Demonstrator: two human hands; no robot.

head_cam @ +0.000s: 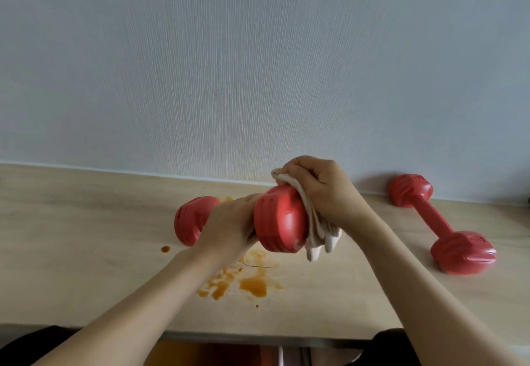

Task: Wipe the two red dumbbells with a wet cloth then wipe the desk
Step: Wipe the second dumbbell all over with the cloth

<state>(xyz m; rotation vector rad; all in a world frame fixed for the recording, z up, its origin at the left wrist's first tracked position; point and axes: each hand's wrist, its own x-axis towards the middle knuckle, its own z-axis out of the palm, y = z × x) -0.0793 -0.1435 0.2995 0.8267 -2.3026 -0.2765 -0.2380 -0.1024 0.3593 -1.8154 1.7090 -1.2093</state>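
Note:
My left hand [229, 222] grips the handle of a red dumbbell [279, 218], held above the desk with its far head [190, 220] toward the left. My right hand [321, 190] presses a beige cloth [315, 231] against the right side of the near head; the cloth's loose end hangs below it. A second red dumbbell [438, 222] lies on the light wooden desk [86, 236] at the right, one end against the wall.
Orange-brown stains [249, 282] are spread on the desk under the held dumbbell, with one small spot [165, 249] to the left. A pale textured wall [258, 64] rises behind the desk. The desk's front edge runs near my body.

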